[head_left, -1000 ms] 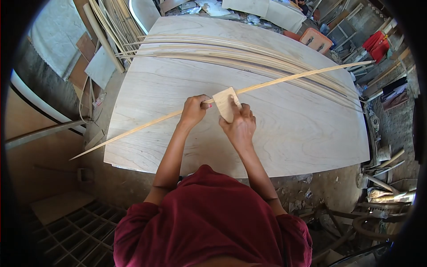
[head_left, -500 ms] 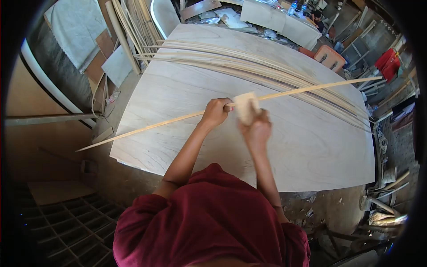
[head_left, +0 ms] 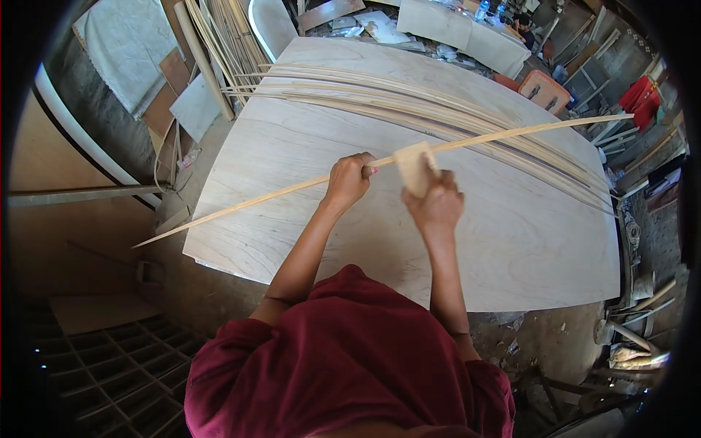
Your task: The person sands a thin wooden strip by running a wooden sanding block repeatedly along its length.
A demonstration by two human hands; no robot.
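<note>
A long, thin wooden strip [head_left: 255, 201] slants across the view, held above the pale plywood table [head_left: 511, 255]. My left hand [head_left: 349, 181] is closed round it near the middle. Just to the right, my right hand [head_left: 436, 206] grips a tan piece of sandpaper [head_left: 413, 171], whose upper edge lies against the strip. The thumb is on the face of the sandpaper; its far side is hidden. The strip's left end sticks out past the table edge, and its right end rises over the far right side.
Several loose wooden strips [head_left: 365, 98] lie across the back of the table. More strips [head_left: 219, 36] lean upright at the back left beside a white chair [head_left: 270, 25]. An orange chair back [head_left: 544, 93] stands beyond the right edge. Another person [head_left: 523, 29] is far off.
My right hand and the sandpaper have moved a little right along the strip, away from my left hand. My left hand still grips the strip.
</note>
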